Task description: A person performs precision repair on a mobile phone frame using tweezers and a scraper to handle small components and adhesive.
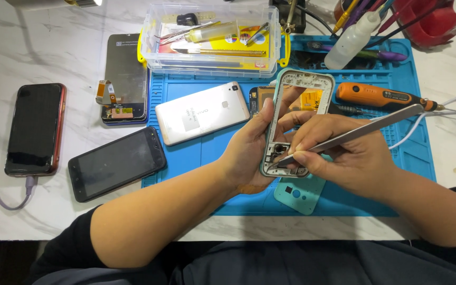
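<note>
Right of centre in the frame, the left hand (249,153) clasps a pale mint plastic phone frame (296,124), hollow and round-cornered, its long axis running nearly upright. Closed around slim metal tweezers (352,136), the right hand (344,153) sets their tip at the frame's lower end, above the blue mat (207,148).

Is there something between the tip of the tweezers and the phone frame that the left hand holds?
Nothing visible. The right hand holds the tweezers, whose tip already reaches the lower end of the frame held by the left hand.
</note>
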